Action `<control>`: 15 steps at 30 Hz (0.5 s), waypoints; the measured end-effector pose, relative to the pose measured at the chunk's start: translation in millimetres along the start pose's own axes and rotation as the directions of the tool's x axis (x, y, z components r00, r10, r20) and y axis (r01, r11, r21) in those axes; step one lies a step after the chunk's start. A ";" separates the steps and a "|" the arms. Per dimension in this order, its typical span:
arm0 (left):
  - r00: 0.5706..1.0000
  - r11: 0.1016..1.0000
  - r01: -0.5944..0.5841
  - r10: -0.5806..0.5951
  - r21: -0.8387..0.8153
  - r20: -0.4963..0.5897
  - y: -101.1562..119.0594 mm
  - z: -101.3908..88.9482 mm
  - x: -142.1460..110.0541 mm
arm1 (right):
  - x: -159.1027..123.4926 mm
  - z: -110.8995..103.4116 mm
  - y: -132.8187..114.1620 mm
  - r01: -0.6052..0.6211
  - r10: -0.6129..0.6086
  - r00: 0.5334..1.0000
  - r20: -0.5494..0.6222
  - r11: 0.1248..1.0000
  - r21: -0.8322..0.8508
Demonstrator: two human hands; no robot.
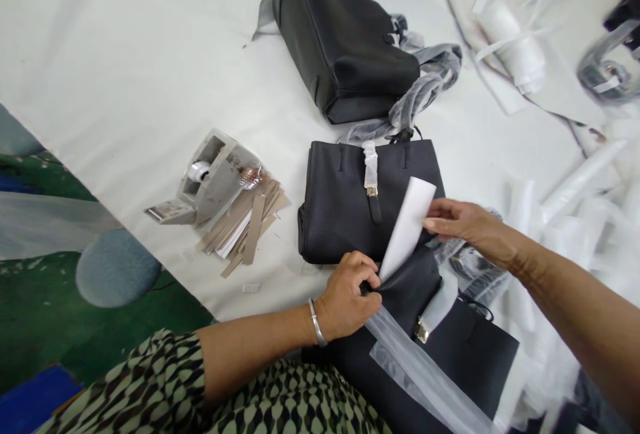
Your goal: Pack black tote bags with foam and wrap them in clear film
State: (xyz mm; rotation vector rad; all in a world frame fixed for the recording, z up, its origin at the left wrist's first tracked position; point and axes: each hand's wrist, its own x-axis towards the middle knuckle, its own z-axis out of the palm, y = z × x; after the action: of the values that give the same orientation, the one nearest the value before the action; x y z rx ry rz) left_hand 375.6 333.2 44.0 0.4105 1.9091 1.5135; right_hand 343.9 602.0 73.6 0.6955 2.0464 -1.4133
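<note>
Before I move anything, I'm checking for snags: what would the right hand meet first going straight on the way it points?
The right hand would first meet the white sheet at its fingers. Past that, perhaps the middle black bag, though depth is unclear.

The garment [305,407] carries a repeating print of pale green, rounded figures interlocked with black, drop-like figures, arranged in curving rows. The left sleeve [165,371] bears the same print in loose fabric and terminates near the elbow. A narrow, silver-coloured bangle [316,323] with a shiny surface encircles the left wrist; the left hand [349,295] and the right hand [461,223] are bare.
</note>
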 end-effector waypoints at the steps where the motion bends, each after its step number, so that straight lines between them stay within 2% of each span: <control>1: 1.000 1.000 -0.001 0.001 0.000 0.003 0.2 -0.1 0.2 | 4.8 -4.0 -7.0 0.121 -0.125 0.991 -0.042 0.989 -0.089; 3: 1.000 1.000 0.002 -0.002 0.002 0.006 0.2 -0.1 0.1 | 14.5 -6.5 -24.6 0.351 -0.362 0.932 0.017 0.891 -0.287; 5: 1.000 1.000 0.006 -0.006 0.006 0.016 -0.2 -0.1 -0.1 | 23.6 -2.9 -44.3 0.514 -0.490 0.853 0.181 0.726 -0.457; 7: 0.999 1.000 0.007 -0.007 0.004 0.032 -1.0 -0.4 -0.1 | 32.1 1.6 -61.5 0.572 -0.507 0.809 0.299 0.558 -0.601; 9: 0.999 1.000 0.015 -0.015 -0.006 0.040 -1.8 -0.8 0.4 | 39.2 1.9 -71.3 0.550 -0.456 0.819 0.348 0.452 -0.702; 11: 0.999 0.999 0.029 -0.028 -0.018 0.038 -2.8 -1.1 1.0 | 43.5 -3.4 -70.6 0.515 -0.421 0.843 0.334 0.457 -0.725; 15: 0.998 0.998 0.043 -0.042 -0.037 0.048 -6.0 -1.8 1.8 | 40.9 -20.2 -47.6 0.462 -0.470 0.861 0.194 0.566 -0.683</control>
State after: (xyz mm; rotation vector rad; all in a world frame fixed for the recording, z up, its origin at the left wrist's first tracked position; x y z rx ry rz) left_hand 374.0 331.4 38.0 0.3827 1.8384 1.4977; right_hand 279.1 610.4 82.6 -0.2094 2.6414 -0.6816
